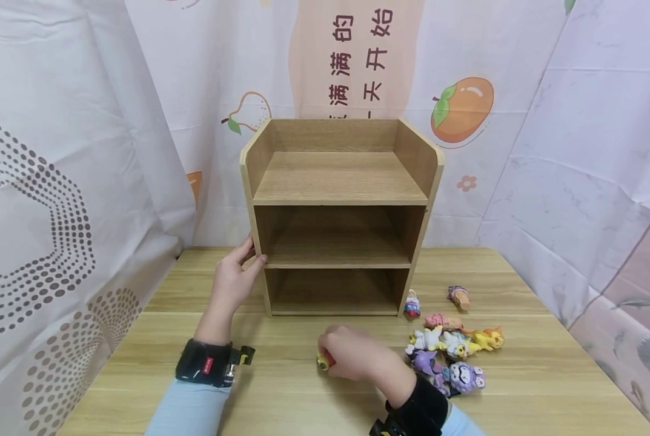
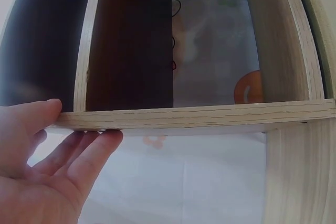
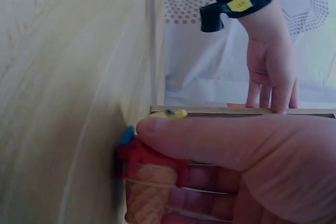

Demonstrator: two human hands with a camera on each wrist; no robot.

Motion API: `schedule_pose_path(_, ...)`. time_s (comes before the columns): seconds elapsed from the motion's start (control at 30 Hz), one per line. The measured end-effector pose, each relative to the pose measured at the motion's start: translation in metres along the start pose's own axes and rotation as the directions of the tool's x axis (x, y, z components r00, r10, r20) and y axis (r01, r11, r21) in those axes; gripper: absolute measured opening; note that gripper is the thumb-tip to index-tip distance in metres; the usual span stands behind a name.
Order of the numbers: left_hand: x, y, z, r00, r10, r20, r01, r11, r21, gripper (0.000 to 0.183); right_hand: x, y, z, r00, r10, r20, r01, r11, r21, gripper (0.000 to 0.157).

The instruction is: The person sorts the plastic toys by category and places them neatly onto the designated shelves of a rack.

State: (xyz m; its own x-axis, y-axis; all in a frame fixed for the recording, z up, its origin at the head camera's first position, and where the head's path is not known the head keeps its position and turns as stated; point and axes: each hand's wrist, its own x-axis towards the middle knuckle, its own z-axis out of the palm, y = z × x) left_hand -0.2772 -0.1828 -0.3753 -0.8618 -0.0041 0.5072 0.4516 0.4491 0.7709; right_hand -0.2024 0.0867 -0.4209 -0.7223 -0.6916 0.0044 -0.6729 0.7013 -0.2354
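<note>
A small wooden shelf [image 1: 338, 266] with an open top and two compartments stands upright on the table. My left hand [image 1: 234, 278] holds the shelf's left side panel, the thumb at its front edge and the fingers along the outer face. In front of the shelf, my right hand [image 1: 352, 354] grips a toy figurine [image 3: 152, 174] low over the table. The figurine has a waffle-cone base, a red middle and blue and yellow parts; the fingers hide some of it. In the left wrist view, the fingertips [image 2: 112, 136] rest against the panel.
Several figurines [image 1: 466, 376] lie in a cluster on the right of the wooden table [image 1: 532, 363]. One figurine [image 1: 412, 304] is beside the shelf's lower right corner, and another [image 1: 458, 297] lies farther right. A printed curtain [image 1: 210, 151] hangs behind.
</note>
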Motion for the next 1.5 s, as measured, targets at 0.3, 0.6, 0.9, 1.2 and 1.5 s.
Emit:
schedule_pose_path(0.3, 0.001, 0.0, 0.0, 1.0, 0.002, 0.001, -0.002, 1.0, -0.019, 0.059, 0.004, -0.002, 0.004, 1.0, 0.014, -0.002, -0.014, 1.0, -0.024, 0.034)
schedule_pose_path(0.6, 0.0, 0.0, -0.001, 1.0, 0.004, 0.001, -0.004, 1.0, -0.004, 0.058, 0.004, -0.001, 0.006, 0.999, 0.026, 0.019, -0.025, 0.998, -0.055, 0.029)
schedule_pose_path(0.9, 0.001, 0.001, 0.0, 1.0, 0.003, 0.005, -0.003, 1.0, -0.023, 0.059, 0.004, 0.002, 0.007, 0.999, 0.025, 0.022, -0.024, 0.999, -0.041, 0.028)
schedule_pose_path(1.2, -0.001, 0.001, 0.0, 1.0, -0.009, 0.006, 0.01, 1.0, -0.026, 0.059, 0.004, 0.005, 0.005, 1.0, -0.005, 0.027, 0.005, 1.0, -0.003, 0.026)
schedule_pose_path(1.5, 0.0, -0.001, 0.001, 1.0, 0.0, 0.001, 0.0, 1.0, -0.017, 0.058, 0.004, 0.013, -0.002, 0.999, -0.04, -0.019, 0.041, 0.997, 0.067, 0.024)
